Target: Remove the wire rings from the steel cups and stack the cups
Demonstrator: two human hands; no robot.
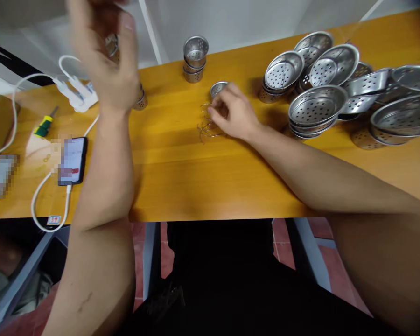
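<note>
My left hand (103,56) is raised above the orange table (203,182), blurred, fingers curled around a small perforated steel cup (111,45) that is mostly hidden behind it. My right hand (233,112) rests on the table mid-back, fingertips pinching at a small pile of thin wire clips (206,126). A small steel cup (217,88) lies just behind those fingers. Another small cup (140,100) peeks out beside my left wrist.
A stack of small perforated cups (195,58) stands at the back. Several perforated steel strainer bowls (317,105) are heaped at the right. At the left lie a phone (73,160) on a white cable, a screwdriver (45,125) and a white power strip (77,92).
</note>
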